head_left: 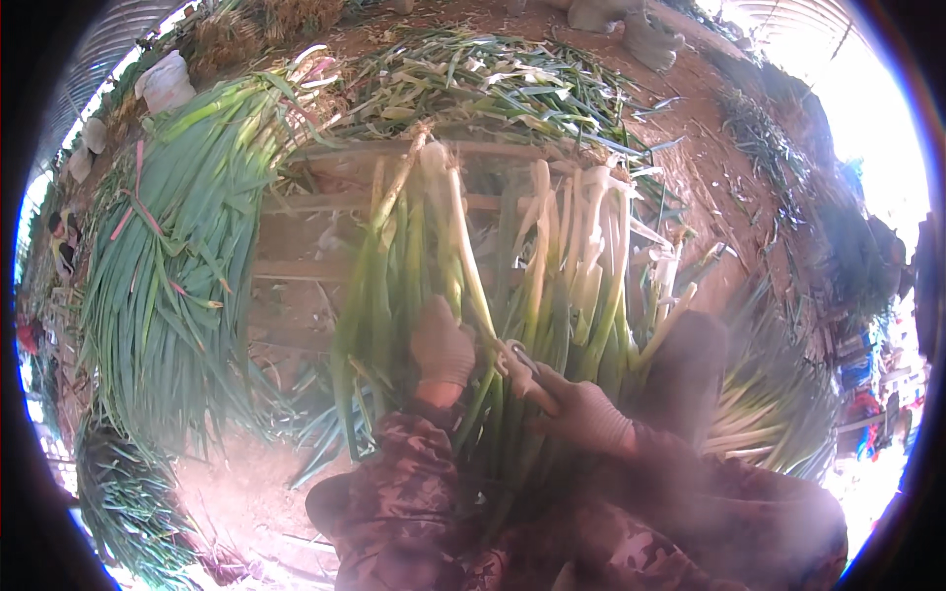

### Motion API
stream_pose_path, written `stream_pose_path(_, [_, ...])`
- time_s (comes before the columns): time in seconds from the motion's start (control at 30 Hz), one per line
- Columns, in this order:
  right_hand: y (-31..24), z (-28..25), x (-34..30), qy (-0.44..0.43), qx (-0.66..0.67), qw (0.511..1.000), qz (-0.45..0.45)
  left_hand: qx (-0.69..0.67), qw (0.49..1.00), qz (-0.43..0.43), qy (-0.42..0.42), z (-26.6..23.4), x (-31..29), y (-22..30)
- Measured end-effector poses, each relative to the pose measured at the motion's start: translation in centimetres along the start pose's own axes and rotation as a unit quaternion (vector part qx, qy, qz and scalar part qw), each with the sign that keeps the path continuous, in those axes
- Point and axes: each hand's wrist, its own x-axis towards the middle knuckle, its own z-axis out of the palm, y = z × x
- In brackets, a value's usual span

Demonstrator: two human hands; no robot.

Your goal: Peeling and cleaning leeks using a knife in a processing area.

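My gloved left hand (440,342) is closed around long green onions (463,246), whose white root ends point away from me over a slatted wooden rack (305,269). In my gloved right hand (589,412) is a small tool with a pale handle (532,384) and a curved metal part. Its working end lies beside a stalk just right of my left hand; haze blurs its exact kind. More green onions (591,266) rest side by side on the rack, beyond my right hand.
A tall heap of green onions (177,266) stands on the left. Cut leaves and peelings (473,84) are piled beyond the rack. More onions (769,409) lie beside my right knee (685,369). A white sack (166,82) sits at the far left.
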Motion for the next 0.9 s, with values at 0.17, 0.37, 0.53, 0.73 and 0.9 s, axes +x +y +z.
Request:
stream_pose_path(0.17, [-0.6, -0.4, 0.8, 0.005, -0.021, 1.000, 0.017, 0.002, 1.000, 0.011, -0.008, 1.5, -0.3, 0.8])
stream_pose_path(0.37, [1.5, 0.6, 3.5, 0.041, -0.084, 0.995, -0.017, 0.011, 0.999, 0.020, -0.032, 0.7, -0.7, 2.0])
stream_pose_path(0.53, [3.4, 1.5, 5.5, 0.071, -0.089, 0.993, 0.026, 0.031, 0.998, 0.027, -0.038, 1.9, -0.8, 2.5])
stream_pose_path(0.73, [4.8, 2.3, 7.4, 0.092, -0.080, 0.991, 0.048, 0.071, 0.995, -0.001, -0.069, 4.0, -1.2, 2.0])
stream_pose_path(0.9, [4.2, 0.7, 9.1, 0.090, -0.071, 0.991, 0.072, -0.018, 0.991, 0.000, -0.133, 3.5, -1.1, 1.9])
